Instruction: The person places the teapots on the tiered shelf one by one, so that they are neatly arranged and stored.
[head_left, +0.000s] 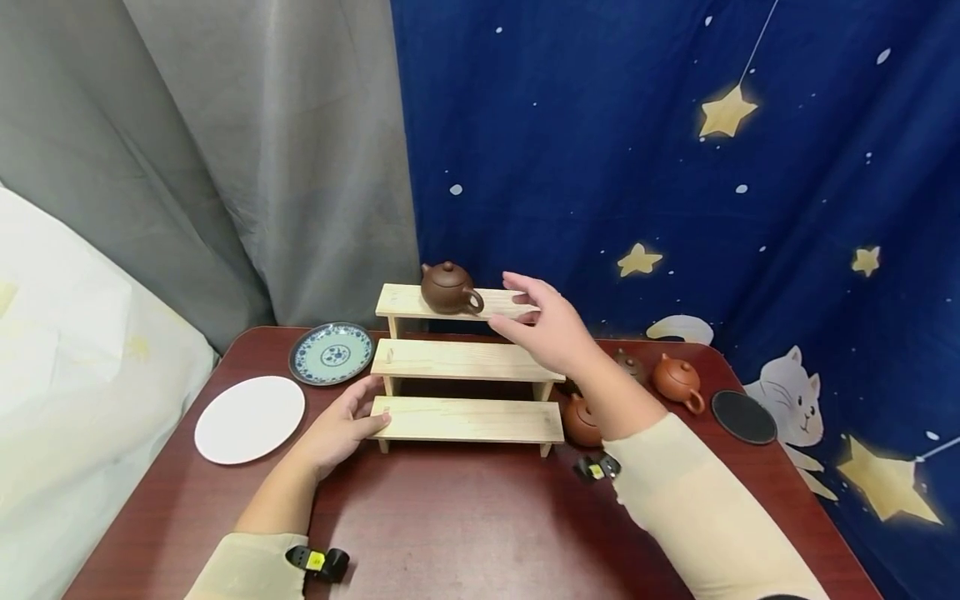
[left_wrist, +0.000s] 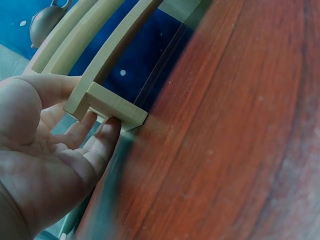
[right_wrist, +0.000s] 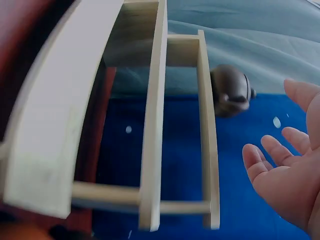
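While the left hand [head_left: 337,429] grips the bottom board [head_left: 465,419] of the rack [head_left: 465,358] at its eight o'clock end, thumb on top and fingers under the edge, the right hand [head_left: 551,329] reaches toward the top board [head_left: 491,302], fingers spread and holding nothing. The hands are well apart. The brown teapot [head_left: 446,289] stands upright on the top board, at twelve o'clock on the rack, its spout toward ten and its handle toward four. The right fingertips are near it at three o'clock, not touching.

On the table [head_left: 450,525], around the rack, a blue plate [head_left: 334,354] lies at nine o'clock, a white plate [head_left: 250,419] between eight and nine, an orange teapot [head_left: 677,379] and a black coaster [head_left: 744,417] near three. Another pot [head_left: 581,423], at four, is partly hidden by the right arm.
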